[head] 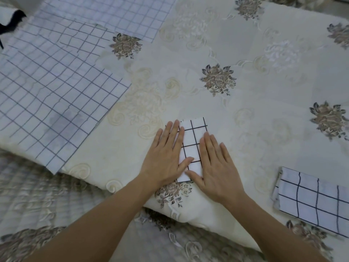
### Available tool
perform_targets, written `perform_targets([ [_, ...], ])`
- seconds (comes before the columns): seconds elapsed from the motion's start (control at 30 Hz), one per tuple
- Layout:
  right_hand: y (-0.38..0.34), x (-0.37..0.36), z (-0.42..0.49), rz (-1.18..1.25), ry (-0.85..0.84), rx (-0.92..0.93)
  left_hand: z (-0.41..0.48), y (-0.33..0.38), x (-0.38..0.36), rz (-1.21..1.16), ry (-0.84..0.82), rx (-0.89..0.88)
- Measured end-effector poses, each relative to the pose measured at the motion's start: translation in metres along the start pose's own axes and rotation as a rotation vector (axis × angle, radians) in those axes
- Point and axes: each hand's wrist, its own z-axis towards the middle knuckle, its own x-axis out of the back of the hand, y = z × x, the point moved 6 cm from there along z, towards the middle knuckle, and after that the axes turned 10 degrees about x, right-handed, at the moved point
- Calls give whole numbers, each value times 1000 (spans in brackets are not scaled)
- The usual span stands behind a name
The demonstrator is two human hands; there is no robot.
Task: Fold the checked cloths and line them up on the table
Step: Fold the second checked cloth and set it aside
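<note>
Left hand [164, 157] and right hand [217, 167], fingers straight, press flat a folded white black-checked cloth [191, 140] at 6 o'clock; soft and light, probably best lifted by its edges.

No text, label, brand, number or sign can be read anywhere (the checked cloths [47, 95] carry only dark grid lines, and the tablecloth [251, 118] only flowers and scrolls).
</note>
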Motion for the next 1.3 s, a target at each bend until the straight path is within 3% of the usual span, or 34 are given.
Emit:
perform_targets([
  [0.2, -1, 1, -1, 0, -38, -36, 0, 6, 8, -28, -65, 101],
  [0.3, -2, 2, -1, 32, -54, -44, -7, 23, 10, -157, 10, 133],
  [0.67, -2, 7, -3, 96, -61, -5, -8, 8, -6, -15, 20, 95],
  [0.73, 0, 18, -1, 238, -18, -41, -9, 7, -2, -21, 14, 134],
  [0.87, -4, 50, 32, 386, 321, 1, -1, 32, 12, -125, 86, 225],
  [1.03, -12, 17, 60, 289, 91, 138, 5, 34, -6, -29, 30, 248],
  [1.3, 24, 7, 42, 38, 24, 27, -2, 8, -6, -53, 44, 263],
])
